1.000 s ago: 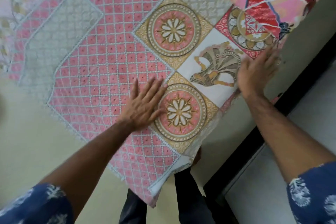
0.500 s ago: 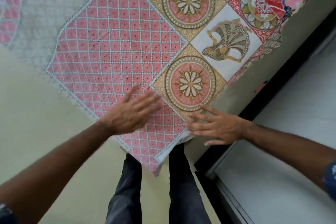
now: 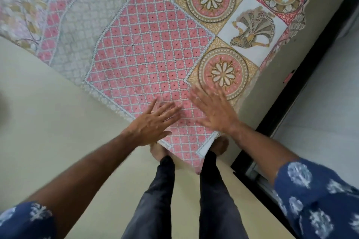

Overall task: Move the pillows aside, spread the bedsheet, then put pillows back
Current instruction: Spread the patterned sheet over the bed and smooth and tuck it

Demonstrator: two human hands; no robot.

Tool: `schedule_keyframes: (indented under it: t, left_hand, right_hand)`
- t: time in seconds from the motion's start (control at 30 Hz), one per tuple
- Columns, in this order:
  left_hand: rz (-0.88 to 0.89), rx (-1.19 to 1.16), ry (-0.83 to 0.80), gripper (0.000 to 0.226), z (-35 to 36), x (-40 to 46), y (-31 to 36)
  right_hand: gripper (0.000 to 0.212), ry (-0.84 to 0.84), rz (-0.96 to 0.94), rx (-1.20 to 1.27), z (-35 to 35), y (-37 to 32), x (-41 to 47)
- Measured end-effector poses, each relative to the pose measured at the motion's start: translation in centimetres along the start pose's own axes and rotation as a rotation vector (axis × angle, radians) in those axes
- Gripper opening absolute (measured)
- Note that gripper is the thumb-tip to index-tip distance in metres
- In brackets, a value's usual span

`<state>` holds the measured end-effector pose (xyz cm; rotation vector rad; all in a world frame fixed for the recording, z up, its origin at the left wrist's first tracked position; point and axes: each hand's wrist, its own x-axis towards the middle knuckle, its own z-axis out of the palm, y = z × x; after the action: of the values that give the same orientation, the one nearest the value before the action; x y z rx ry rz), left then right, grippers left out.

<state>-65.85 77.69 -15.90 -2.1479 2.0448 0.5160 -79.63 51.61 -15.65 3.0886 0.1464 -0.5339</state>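
Pink lattice-patterned bedsheet (image 3: 147,54) is seen spread flat, its corner hanging down at the person's legs (image 3: 155,200). Left hand (image 3: 153,124) and right hand (image 3: 213,110) are laid palm-down near that corner, fingers splayed, nothing gripped.

My bed (image 3: 48,114) carries the patterned bedsheet (image 3: 147,54), spread from my knees toward twelve o'clock; bare cream mattress shows at nine, and the sheet's corner hangs at six.
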Motion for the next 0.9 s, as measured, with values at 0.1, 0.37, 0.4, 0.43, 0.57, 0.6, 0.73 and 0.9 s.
schedule_keyframes:
  t: [0.1,0.37,0.4,0.43,0.57,0.6,0.73,0.9]
  left_hand:
    - [-0.16,-0.024,-0.032,0.07,-0.1,-2.2,-0.8]
    - [-0.447,-0.102,0.019,0.066,-6.6,-8.1,2.1]
    - [-0.488,-0.127,0.021,0.066,-8.0,-9.0,2.6]
    - [-0.524,-0.14,0.024,0.068,-9.4,-10.1,3.2]
    - [-0.608,-0.129,0.074,0.071,-15.3,-14.8,5.4]
    - [-0.632,-0.119,0.108,0.071,-16.9,-16.2,6.0]
    - [-0.732,-0.122,0.219,0.07,-21.9,-20.7,7.6]
    - [-0.824,-0.096,0.322,0.07,-24.8,-25.7,6.6]
  right_hand:
    - [0.087,-0.092,-0.136,0.006,1.0,-2.1,-3.9]
    - [0.077,-0.185,-0.089,0.089,-7.5,-5.0,-5.2]
    - [0.078,-0.153,-0.072,0.09,-9.2,-5.6,-5.1]
    - [0.077,-0.103,-0.056,0.089,-11.1,-6.3,-5.1]
    - [0.078,0.05,-0.021,0.133,-18.7,-9.2,-5.6]
    - [0.078,0.082,-0.003,0.126,-20.6,-10.1,-6.0]
    - [0.078,0.172,0.041,0.201,-26.8,-12.8,-6.7]
    - [0.079,0.251,-0.021,0.158,-32.5,-15.8,-4.8]
